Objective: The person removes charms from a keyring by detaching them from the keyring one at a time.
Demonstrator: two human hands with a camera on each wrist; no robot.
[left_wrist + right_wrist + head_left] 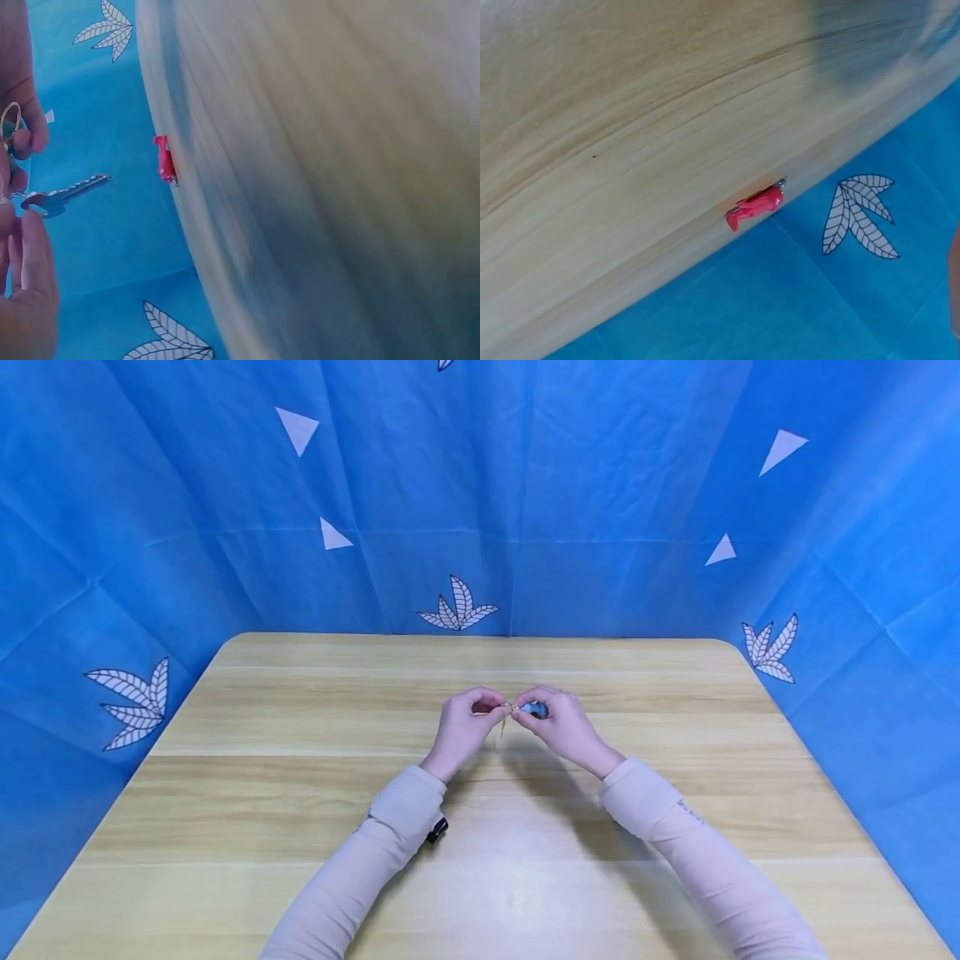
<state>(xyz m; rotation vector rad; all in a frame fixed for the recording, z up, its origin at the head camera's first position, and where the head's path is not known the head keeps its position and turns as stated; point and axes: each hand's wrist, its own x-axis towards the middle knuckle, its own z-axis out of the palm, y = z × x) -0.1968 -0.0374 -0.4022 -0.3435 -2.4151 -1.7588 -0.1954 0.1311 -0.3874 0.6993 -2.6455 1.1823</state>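
Observation:
Both hands meet in front of the person, over the table's middle in the head view. With fingertips and thumb, the left hand (467,727) pinches a silver key (67,196), whose toothed blade points away from the fingers in the left wrist view. Thumb and fingers of the right hand (561,725) pinch a small gold-coloured ring (10,120). A small blue piece (537,709) shows within the right hand. Fingers partly hide where key and ring meet, so whether they are joined cannot be told.
A small red item with metal parts (755,205), resembling a folding pocket knife, lies by the far edge of the wooden table (300,793). A blue curtain (600,485) with white leaves and triangles surrounds the table's back and sides.

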